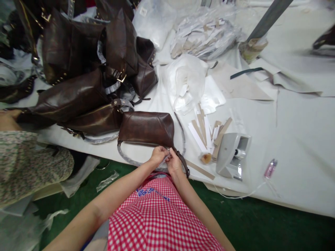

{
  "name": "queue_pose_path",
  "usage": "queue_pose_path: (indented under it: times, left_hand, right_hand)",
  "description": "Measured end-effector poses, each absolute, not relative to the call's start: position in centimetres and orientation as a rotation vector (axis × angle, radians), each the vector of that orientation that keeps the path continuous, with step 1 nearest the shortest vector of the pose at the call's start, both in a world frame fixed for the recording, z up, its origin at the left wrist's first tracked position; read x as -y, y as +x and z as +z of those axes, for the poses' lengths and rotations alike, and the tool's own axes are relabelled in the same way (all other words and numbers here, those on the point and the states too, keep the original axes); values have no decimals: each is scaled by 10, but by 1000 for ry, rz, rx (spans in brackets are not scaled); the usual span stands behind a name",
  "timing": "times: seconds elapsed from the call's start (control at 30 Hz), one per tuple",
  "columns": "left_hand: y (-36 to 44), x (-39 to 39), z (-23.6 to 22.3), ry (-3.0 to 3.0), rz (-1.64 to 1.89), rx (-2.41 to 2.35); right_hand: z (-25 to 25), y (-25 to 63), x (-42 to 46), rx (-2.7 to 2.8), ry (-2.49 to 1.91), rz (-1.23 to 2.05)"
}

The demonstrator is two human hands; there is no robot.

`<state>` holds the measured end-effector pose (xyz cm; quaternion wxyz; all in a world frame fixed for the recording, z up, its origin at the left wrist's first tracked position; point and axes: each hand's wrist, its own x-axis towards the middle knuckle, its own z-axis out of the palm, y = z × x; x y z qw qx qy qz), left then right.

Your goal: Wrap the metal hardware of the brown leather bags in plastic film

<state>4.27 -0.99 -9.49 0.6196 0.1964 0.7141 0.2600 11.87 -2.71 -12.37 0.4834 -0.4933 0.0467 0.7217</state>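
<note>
A brown leather handbag (146, 129) lies on its side at the table's front edge. Its strap (129, 159), covered in greyish clear plastic film, loops down in front of the bag. My left hand (159, 155) has its fingers closed on this wrapped strap near the bag's lower right corner. Close beside it, my right hand (174, 162) pinches the same strap, fingertips almost meeting those of the left. The exact bit between the fingers is partly hidden. To the right of my right hand hangs a bare dark strap end (185, 165).
More brown bags (75, 97) are piled at left, where a co-worker's sleeve (34, 164) shows. On the right stand a grey tape dispenser (227, 157), paper strips (201, 129) and a small pinkish tool (270, 169). Plastic bags (185, 80) lie behind; a metal post (268, 21) rises there.
</note>
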Motion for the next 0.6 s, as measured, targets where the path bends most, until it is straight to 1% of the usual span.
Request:
queue_pose_path:
  times: [0.27, 0.6]
  left_hand:
    - [40, 18, -95, 447, 604, -1673]
    - [42, 19, -94, 241, 656, -1687]
  right_hand:
    - [-132, 118, 30, -113, -1216, 1819]
    - [-144, 118, 44, -103, -1285, 1767]
